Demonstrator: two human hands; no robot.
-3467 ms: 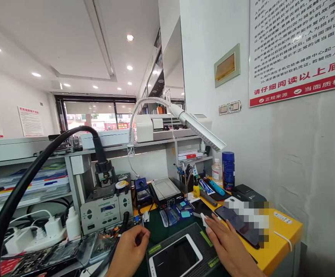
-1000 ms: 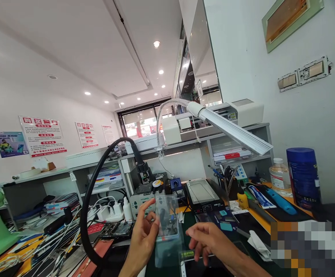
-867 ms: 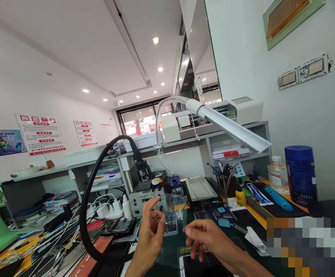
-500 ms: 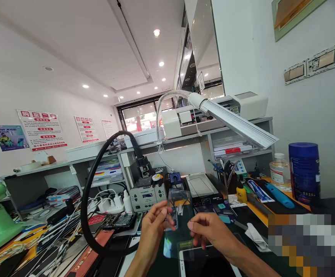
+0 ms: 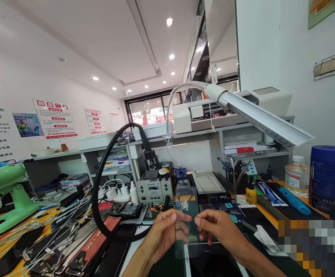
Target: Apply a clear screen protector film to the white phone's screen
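Note:
Between my two hands stands a thin, see-through rectangular sheet [image 5: 186, 192], rounded at its corners like a clear screen protector. My left hand [image 5: 164, 234] pinches it at the left edge, and its fingers show through the clear material from behind. At the right edge, the thumb and forefinger of my right hand [image 5: 219, 231] are closed on it. Just below the hands lies a white-framed tablet [image 5: 213, 257] with a dark screen, partly covered by the sheet's lower end and the right wrist.
A thick black hose [image 5: 95, 196] loops left of my hands from the grey soldering station [image 5: 153, 190]. Phone parts and cables [image 5: 55, 238] crowd the left. A crumpled tissue [image 5: 265, 238], a yellow bottle [image 5: 251, 193] and a blue canister [image 5: 329, 177] stand or lie rightward. A lamp [image 5: 265, 117] hangs overhead.
My view has turned slightly left, so the surroundings sit farther right. The fingers of my left hand now reach farther behind the clear sheet, and both hands are closer together.

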